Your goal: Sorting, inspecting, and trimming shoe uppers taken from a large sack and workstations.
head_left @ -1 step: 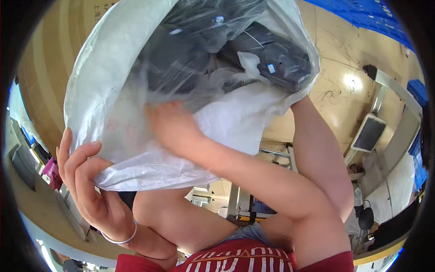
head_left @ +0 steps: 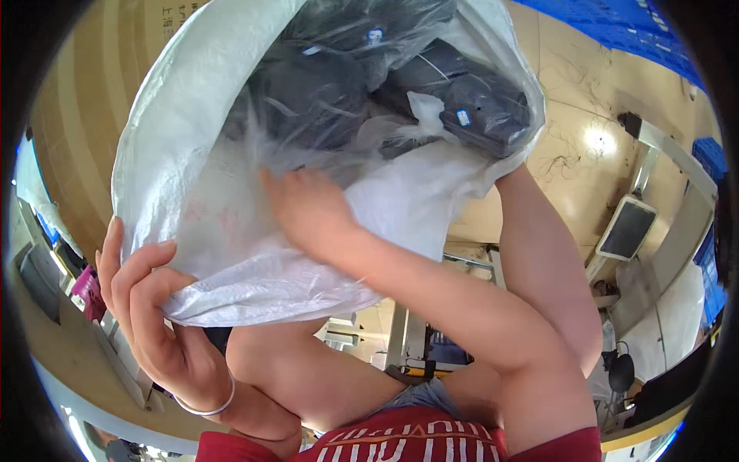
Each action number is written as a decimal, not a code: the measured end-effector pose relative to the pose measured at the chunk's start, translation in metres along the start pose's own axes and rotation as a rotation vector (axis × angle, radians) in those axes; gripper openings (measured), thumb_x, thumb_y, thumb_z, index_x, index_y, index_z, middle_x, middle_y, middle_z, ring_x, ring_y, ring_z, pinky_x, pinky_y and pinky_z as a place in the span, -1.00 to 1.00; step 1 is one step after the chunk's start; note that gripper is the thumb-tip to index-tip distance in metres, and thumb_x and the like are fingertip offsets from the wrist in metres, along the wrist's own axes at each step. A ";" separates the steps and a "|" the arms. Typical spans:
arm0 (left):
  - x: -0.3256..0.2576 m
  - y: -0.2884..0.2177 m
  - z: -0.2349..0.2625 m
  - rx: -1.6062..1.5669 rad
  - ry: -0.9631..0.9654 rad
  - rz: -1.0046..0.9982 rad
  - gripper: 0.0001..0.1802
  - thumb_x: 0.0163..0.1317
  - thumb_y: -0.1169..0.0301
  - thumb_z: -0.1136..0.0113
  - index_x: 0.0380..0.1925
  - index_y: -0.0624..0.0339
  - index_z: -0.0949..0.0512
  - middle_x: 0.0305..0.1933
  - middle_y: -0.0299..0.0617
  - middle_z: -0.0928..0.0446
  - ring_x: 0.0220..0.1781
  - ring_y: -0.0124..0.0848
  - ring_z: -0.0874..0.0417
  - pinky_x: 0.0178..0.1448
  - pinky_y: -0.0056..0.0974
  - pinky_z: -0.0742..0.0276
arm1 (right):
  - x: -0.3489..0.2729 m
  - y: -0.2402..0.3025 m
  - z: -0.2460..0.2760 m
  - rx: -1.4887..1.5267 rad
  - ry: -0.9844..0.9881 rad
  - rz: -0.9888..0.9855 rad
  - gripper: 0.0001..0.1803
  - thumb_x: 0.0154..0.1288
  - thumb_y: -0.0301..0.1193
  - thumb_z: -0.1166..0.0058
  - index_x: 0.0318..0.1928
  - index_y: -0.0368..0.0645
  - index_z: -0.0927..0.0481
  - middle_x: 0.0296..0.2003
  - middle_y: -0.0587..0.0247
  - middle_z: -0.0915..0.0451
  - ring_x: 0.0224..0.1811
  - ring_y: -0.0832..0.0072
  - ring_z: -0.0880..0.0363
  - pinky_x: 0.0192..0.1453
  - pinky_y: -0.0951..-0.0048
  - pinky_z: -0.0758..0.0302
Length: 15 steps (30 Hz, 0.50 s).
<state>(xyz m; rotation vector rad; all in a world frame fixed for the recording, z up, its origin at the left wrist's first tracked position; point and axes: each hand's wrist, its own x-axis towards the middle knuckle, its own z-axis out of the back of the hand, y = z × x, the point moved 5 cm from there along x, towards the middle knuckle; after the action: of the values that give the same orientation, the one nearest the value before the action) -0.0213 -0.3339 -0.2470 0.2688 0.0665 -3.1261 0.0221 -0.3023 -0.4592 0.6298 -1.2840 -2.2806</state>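
Note:
A large white woven sack fills the upper middle of the view, its mouth tipped toward me. Inside lie dark bundles wrapped in clear plastic film. My left hand, with a silver bangle on the wrist, grips the sack's lower left rim, fingers curled over the edge. My right hand reaches into the sack's mouth and lies against the white lining below the bundles. Its fingertips are under the clear film, so I cannot make out whether they hold anything.
Below the sack are my bare knees and red shirt. A tan floor with loose dark threads lies to the right. A grey table frame with a small screen stands at right, blue sheeting at top right, shelves at left.

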 end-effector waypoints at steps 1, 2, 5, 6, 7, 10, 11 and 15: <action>-0.001 0.003 -0.002 -0.027 -0.003 -0.005 -0.86 -0.01 0.66 0.04 -0.40 0.29 -0.40 -0.03 -0.04 -0.53 0.40 0.10 -0.29 0.42 0.04 -0.10 | -0.008 -0.016 0.000 -0.130 0.057 0.047 -0.77 0.10 -0.41 -0.05 -0.18 -0.05 -0.62 -0.18 0.17 -0.58 -0.02 0.21 -0.53 0.09 0.17 -0.38; -0.001 0.003 -0.004 -0.030 -0.005 -0.001 -0.86 -0.01 0.66 0.04 -0.40 0.29 -0.40 -0.03 -0.04 -0.53 0.40 0.10 -0.29 0.42 0.04 -0.10 | -0.014 -0.031 -0.004 -0.134 0.060 0.049 -0.77 0.10 -0.41 -0.05 -0.18 -0.05 -0.62 -0.18 0.17 -0.58 -0.02 0.21 -0.53 0.09 0.17 -0.38; -0.004 0.010 -0.001 -0.205 -0.155 0.080 -0.92 0.11 0.62 -0.04 -0.38 0.28 -0.39 -0.03 -0.05 -0.51 0.41 0.11 -0.28 0.43 0.08 -0.07 | -0.014 -0.067 -0.018 -0.072 0.164 0.051 -0.80 0.07 -0.48 -0.04 -0.26 -0.08 -0.63 -0.14 0.17 -0.59 -0.01 0.22 -0.54 0.09 0.17 -0.39; -0.005 0.012 0.000 -0.197 -0.152 0.082 -0.92 0.11 0.62 -0.04 -0.38 0.28 -0.39 -0.03 -0.05 -0.51 0.41 0.11 -0.28 0.43 0.08 -0.07 | -0.011 -0.082 -0.022 0.053 0.290 -0.075 -0.81 0.06 -0.51 -0.03 -0.28 -0.11 -0.63 -0.13 0.17 -0.59 -0.01 0.22 -0.54 0.09 0.16 -0.39; -0.005 0.013 0.002 -0.191 -0.140 0.079 -0.93 0.13 0.60 -0.05 -0.38 0.28 -0.39 -0.03 -0.05 -0.51 0.40 0.12 -0.28 0.43 0.08 -0.06 | -0.011 -0.101 -0.013 0.234 0.129 -0.381 -0.82 0.06 -0.51 -0.01 -0.31 -0.12 -0.63 -0.13 0.16 -0.59 -0.01 0.22 -0.55 0.10 0.17 -0.38; -0.003 0.011 0.001 -0.210 -0.139 0.082 -0.92 0.15 0.58 -0.08 -0.38 0.27 -0.38 -0.04 -0.05 -0.50 0.40 0.14 -0.28 0.43 0.09 -0.06 | -0.036 -0.187 0.001 0.511 -0.265 -0.920 -0.76 0.23 -0.34 -0.03 -0.11 -0.09 -0.58 0.03 0.16 -0.54 0.11 0.23 -0.48 0.14 0.19 -0.36; -0.002 0.009 -0.001 -0.227 -0.145 0.094 -0.90 0.14 0.57 -0.10 -0.39 0.27 -0.37 -0.05 -0.05 -0.49 0.40 0.15 -0.28 0.43 0.10 -0.05 | -0.030 -0.197 -0.003 0.516 -0.267 -0.920 -0.76 0.23 -0.34 -0.03 -0.11 -0.09 -0.58 0.03 0.16 -0.54 0.11 0.23 -0.48 0.14 0.19 -0.36; -0.001 -0.002 -0.009 -0.168 -0.217 0.129 -0.89 -0.12 0.59 -0.02 -0.53 0.22 -0.34 -0.21 -0.06 -0.49 0.25 0.26 -0.40 0.34 0.20 -0.20 | -0.012 -0.229 -0.042 1.230 -0.374 -1.118 -0.21 0.34 0.04 0.03 0.40 -0.08 -0.01 0.37 0.10 -0.15 0.41 0.12 -0.12 0.42 0.17 -0.11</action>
<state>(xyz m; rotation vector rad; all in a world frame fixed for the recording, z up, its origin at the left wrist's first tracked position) -0.0189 -0.3314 -0.2552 -0.0660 0.2964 -2.9760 0.0202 -0.2159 -0.6756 1.6860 -3.1405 -2.0295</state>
